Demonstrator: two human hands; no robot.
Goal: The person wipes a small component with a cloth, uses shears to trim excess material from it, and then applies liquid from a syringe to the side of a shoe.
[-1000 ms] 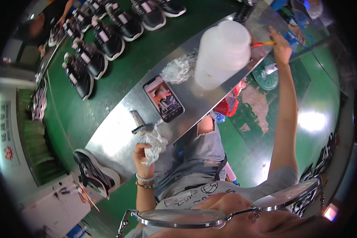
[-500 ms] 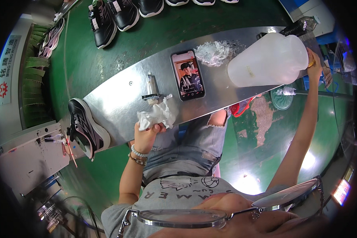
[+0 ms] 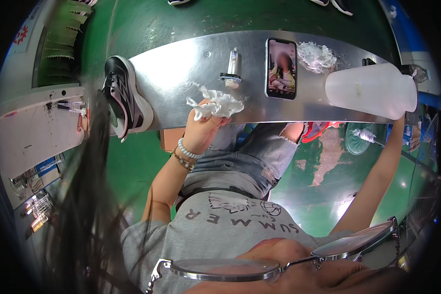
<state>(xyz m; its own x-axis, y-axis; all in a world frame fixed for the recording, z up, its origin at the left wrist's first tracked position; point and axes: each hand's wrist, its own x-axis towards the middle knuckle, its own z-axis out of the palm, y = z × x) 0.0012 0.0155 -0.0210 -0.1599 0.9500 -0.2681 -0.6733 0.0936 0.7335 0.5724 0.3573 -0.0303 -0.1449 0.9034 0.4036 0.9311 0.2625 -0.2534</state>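
My left hand (image 3: 199,133) is closed around a crumpled white cloth or tissue (image 3: 218,105), its ragged edges spreading above the fingers at the metal ledge's near edge. Just beyond it lies a small metallic tube (image 3: 233,63) with a dark band and a whitish end. My right forearm (image 3: 377,181) reaches up to the neck end of a large translucent white bottle (image 3: 362,92) lying on its side. That bottle hides the right hand, so its fingers do not show. Between the tube and the bottle lies a lit smartphone (image 3: 281,68).
A black and white sneaker (image 3: 132,98) lies on its side at the ledge's left end. Behind the phone is a crumpled white heap (image 3: 318,57) with dark crumbs. The metal ledge (image 3: 171,83) borders a green surface (image 3: 220,19). A dark bottle (image 3: 416,73) lies at far right.
The whole view has shifted, so the ledge's things sit farther right and higher. Most of the far sneakers have left the picture. My right hand, visible before, has gone behind the bottle.
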